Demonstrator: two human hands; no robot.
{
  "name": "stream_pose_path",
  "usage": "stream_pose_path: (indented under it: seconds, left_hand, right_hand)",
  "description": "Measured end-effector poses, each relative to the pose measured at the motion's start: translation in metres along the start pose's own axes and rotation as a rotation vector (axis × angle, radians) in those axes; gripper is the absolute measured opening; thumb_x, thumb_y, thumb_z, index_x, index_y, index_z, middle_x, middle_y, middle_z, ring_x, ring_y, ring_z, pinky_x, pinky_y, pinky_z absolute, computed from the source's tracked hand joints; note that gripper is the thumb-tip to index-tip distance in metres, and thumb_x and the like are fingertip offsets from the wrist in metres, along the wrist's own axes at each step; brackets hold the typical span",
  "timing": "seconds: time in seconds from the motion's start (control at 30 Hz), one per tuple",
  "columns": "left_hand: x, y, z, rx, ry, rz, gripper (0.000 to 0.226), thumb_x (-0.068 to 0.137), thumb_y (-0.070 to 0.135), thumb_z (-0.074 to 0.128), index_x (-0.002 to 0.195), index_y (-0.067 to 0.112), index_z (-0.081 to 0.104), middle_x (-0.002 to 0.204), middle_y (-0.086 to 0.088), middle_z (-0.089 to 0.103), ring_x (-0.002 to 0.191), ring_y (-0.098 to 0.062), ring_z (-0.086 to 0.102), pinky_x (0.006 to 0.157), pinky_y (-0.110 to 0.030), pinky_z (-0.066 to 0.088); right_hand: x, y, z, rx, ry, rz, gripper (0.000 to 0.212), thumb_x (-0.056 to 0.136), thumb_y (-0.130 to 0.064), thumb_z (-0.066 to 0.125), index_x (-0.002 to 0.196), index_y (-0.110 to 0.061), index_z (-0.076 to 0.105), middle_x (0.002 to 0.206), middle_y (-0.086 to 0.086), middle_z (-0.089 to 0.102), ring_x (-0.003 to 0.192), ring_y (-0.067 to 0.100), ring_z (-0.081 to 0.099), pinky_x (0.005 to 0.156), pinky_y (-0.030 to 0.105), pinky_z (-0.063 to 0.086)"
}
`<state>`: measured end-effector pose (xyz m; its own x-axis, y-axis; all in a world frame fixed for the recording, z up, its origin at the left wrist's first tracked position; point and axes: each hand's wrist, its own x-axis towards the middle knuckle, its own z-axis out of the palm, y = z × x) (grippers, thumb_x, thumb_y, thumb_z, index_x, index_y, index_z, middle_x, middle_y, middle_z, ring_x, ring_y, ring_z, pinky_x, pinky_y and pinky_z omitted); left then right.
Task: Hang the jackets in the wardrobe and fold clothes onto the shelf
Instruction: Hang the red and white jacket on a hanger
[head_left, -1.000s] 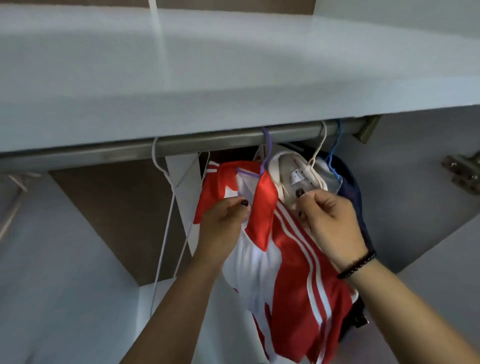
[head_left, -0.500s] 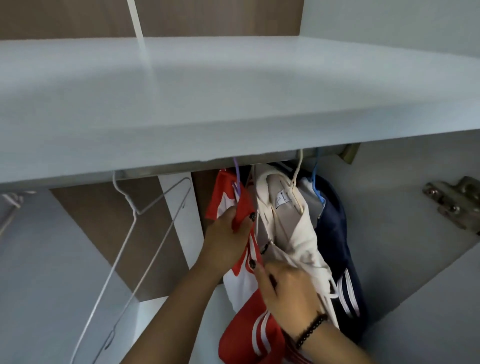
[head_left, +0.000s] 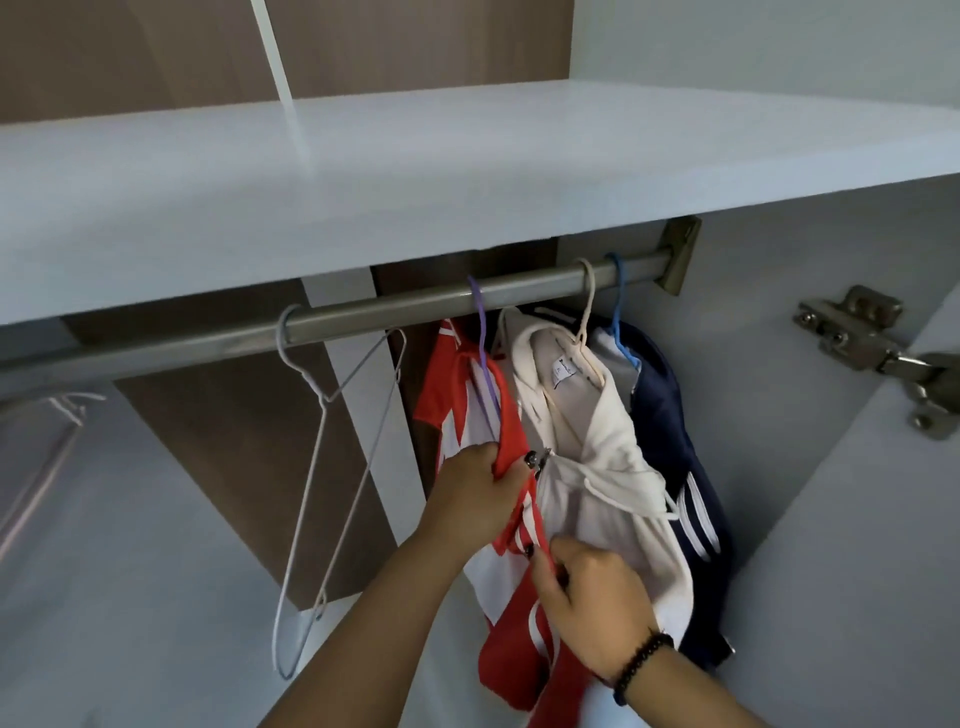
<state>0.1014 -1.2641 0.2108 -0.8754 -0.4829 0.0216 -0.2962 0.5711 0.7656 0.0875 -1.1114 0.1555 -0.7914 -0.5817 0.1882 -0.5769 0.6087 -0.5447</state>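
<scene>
A wide pale shelf (head_left: 415, 176) spans the wardrobe above a grey metal rail (head_left: 363, 317); brown back panelling shows behind. On the rail hang a navy jacket (head_left: 670, 415), a cream hoodie (head_left: 597, 457), a red-and-white jacket (head_left: 467, 395) and a bare wire hanger (head_left: 311, 467). The left hand (head_left: 475, 499) grips the red jacket's front edge; the right hand (head_left: 597, 603) pinches it lower, fingers (head_left: 545, 564) curled.

White wardrobe walls (head_left: 831, 493) — brown back panel (head_left: 218, 467) — metal door hinge (head_left: 872, 343).
</scene>
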Motion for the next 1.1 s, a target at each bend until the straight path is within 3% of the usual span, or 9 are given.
stream_pose_path:
  seconds: [0.1,0.17,0.23,0.33,0.43,0.67,0.8,0.93,1.1]
  left_hand:
    - [-0.014,0.003,-0.019,0.012,0.031,0.021,0.029,0.097,0.036,0.05,0.072,0.023,0.05,0.071,0.007,0.056,0.065,-0.005,0.055,0.06,-0.019,0.042]
    - [-0.027,0.004,-0.03,-0.062,0.056,0.041,0.013,0.098,0.033,0.05,0.089,0.027,0.057,0.087,0.016,0.056,0.079,0.003,0.055,0.068,-0.013,0.039]
    - [-0.04,0.0,-0.041,-0.134,0.058,0.04,0.021,0.098,0.028,0.05,0.116,0.024,0.059,0.102,0.021,0.054,0.093,0.006,0.052,0.079,-0.014,0.039]
    - [-0.062,-0.015,-0.061,-0.206,0.077,0.013,0.035,0.097,0.016,0.051,0.132,0.025,0.052,0.121,0.017,0.054,0.108,0.002,0.05,0.09,-0.017,0.038]
    - [-0.075,-0.03,-0.082,-0.202,0.129,0.003,0.04,0.093,0.006,0.051,0.128,0.024,0.055,0.121,0.013,0.058,0.111,-0.002,0.054,0.094,-0.019,0.041]
    - [-0.094,-0.04,-0.095,-0.276,0.092,0.018,0.032,0.091,0.007,0.051,0.109,0.03,0.064,0.105,0.015,0.068,0.099,0.001,0.062,0.081,-0.012,0.045]
    - [-0.11,-0.036,-0.082,-0.306,-0.097,0.004,0.033,0.091,0.001,0.048,0.101,0.021,0.072,0.093,0.007,0.075,0.085,-0.002,0.069,0.08,-0.016,0.052]
    - [-0.118,-0.034,-0.068,-0.28,-0.171,0.019,0.03,0.091,0.002,0.048,0.104,0.017,0.071,0.089,0.009,0.074,0.079,0.002,0.069,0.065,-0.005,0.047]
    - [-0.122,-0.023,-0.047,-0.226,-0.233,0.076,0.026,0.092,0.006,0.051,0.104,0.021,0.069,0.096,0.009,0.073,0.08,0.002,0.069,0.068,-0.007,0.048]
  right_hand:
    - [-0.002,-0.02,-0.006,-0.011,0.04,0.003,0.029,0.09,-0.037,0.048,0.065,-0.029,0.036,0.056,-0.009,0.043,0.059,0.014,0.054,0.049,0.027,0.032]
    - [0.002,-0.031,-0.01,-0.025,0.042,0.014,0.007,0.087,-0.033,0.048,0.085,-0.029,0.044,0.064,-0.01,0.049,0.068,0.016,0.06,0.052,0.029,0.035]
    - [0.009,-0.04,-0.012,-0.027,0.034,0.046,0.017,0.087,-0.03,0.049,0.102,-0.028,0.041,0.068,-0.011,0.05,0.072,0.018,0.062,0.054,0.029,0.036]
    - [0.022,-0.059,-0.009,0.094,0.013,0.159,0.028,0.087,-0.031,0.055,0.111,-0.024,0.041,0.073,-0.006,0.059,0.071,0.016,0.062,0.059,0.03,0.046]
    - [0.036,-0.075,-0.005,0.108,0.038,0.201,0.021,0.092,-0.03,0.053,0.102,-0.013,0.047,0.09,0.007,0.064,0.086,0.026,0.063,0.072,0.035,0.051]
    - [0.038,-0.065,-0.03,0.096,0.263,0.279,0.025,0.092,-0.032,0.055,0.09,-0.008,0.061,0.085,0.013,0.067,0.088,0.034,0.062,0.068,0.035,0.045]
    - [0.028,-0.04,-0.064,0.192,0.392,0.404,0.023,0.078,-0.035,0.073,0.068,-0.017,0.062,0.063,-0.004,0.06,0.066,0.018,0.058,0.056,0.025,0.038]
    - [-0.003,-0.029,-0.072,0.16,0.345,0.437,0.014,0.077,-0.024,0.072,0.069,-0.018,0.063,0.065,-0.003,0.063,0.072,0.019,0.061,0.064,0.027,0.046]
    - [-0.065,-0.033,-0.071,0.183,0.348,0.358,0.013,0.079,-0.016,0.068,0.071,-0.026,0.066,0.069,-0.015,0.063,0.065,0.0,0.058,0.058,0.0,0.038]
